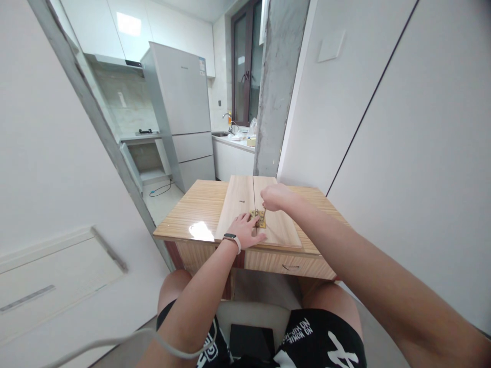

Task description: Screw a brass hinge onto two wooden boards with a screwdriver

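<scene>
Two light wooden boards (240, 204) lie side by side on a small wooden table (195, 209), with a narrow seam between them. A brass hinge (259, 217) sits across that seam. My left hand (245, 228) rests flat on the left board, fingers spread, touching the hinge's left side. My right hand (274, 197) is closed in a fist just above the hinge, gripping a thin tool that points down at it; the tool is too small to name.
A drawer with a handle (290, 266) faces me under the tabletop. Beyond the table stand a concrete pillar (278, 87), a tall fridge (180, 112) and a kitchen counter with a sink (230, 140). White walls close in on both sides. A white cable (115, 343) crosses my lap.
</scene>
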A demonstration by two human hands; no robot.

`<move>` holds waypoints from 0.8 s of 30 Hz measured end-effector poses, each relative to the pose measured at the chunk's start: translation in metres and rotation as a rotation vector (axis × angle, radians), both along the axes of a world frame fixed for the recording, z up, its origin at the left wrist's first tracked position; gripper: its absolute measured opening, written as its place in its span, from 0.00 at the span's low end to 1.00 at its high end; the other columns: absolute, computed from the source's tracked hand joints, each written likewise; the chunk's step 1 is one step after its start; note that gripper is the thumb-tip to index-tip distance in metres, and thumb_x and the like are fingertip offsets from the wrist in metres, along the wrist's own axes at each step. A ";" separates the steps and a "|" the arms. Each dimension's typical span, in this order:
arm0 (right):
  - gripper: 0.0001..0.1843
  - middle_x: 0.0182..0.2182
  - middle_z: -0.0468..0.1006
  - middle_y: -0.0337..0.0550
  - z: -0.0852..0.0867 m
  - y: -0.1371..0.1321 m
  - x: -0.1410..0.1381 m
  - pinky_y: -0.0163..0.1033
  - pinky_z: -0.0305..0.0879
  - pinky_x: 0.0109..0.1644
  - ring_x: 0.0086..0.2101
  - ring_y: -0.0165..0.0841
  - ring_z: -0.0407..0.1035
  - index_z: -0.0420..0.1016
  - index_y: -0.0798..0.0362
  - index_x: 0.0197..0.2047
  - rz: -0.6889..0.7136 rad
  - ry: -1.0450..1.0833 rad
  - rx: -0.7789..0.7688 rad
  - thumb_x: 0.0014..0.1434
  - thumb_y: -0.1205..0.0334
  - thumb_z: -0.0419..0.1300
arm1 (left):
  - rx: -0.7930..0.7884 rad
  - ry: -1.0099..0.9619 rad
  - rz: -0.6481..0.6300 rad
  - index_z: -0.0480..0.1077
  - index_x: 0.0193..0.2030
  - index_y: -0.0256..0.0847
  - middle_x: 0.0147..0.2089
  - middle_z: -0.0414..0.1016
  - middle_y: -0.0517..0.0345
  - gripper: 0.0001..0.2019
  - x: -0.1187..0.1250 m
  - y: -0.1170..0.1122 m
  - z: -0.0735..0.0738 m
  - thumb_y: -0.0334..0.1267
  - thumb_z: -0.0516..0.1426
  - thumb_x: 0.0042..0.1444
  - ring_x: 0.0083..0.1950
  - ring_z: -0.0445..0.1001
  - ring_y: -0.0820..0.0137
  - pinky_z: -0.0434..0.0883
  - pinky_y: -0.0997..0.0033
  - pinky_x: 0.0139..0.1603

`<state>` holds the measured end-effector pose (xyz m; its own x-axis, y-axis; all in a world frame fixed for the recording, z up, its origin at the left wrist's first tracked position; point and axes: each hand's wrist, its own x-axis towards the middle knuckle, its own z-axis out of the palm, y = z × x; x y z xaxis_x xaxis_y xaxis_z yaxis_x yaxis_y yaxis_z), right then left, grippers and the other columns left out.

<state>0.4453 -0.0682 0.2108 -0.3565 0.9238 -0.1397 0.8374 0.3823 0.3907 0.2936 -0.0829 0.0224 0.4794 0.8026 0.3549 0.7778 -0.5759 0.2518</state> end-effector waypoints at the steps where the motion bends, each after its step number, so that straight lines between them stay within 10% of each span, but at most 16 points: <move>1: 0.20 0.52 0.81 0.63 0.000 0.000 -0.001 0.47 0.73 0.50 0.51 0.49 0.77 0.81 0.57 0.55 -0.008 0.001 0.002 0.64 0.57 0.61 | 0.004 -0.001 -0.004 0.63 0.72 0.49 0.69 0.66 0.45 0.42 0.000 0.000 0.000 0.72 0.51 0.59 0.71 0.61 0.46 0.61 0.42 0.70; 24: 0.17 0.52 0.81 0.58 0.022 -0.001 0.007 0.46 0.70 0.52 0.52 0.48 0.76 0.82 0.50 0.54 -0.024 0.136 0.055 0.66 0.54 0.61 | -0.021 0.006 0.001 0.62 0.72 0.49 0.72 0.63 0.44 0.42 -0.001 -0.001 0.002 0.72 0.52 0.58 0.72 0.59 0.45 0.60 0.41 0.71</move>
<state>0.4520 -0.0691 0.2324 -0.3469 0.9371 -0.0402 0.8924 0.3429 0.2932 0.2928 -0.0837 0.0245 0.4807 0.8105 0.3346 0.7799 -0.5697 0.2593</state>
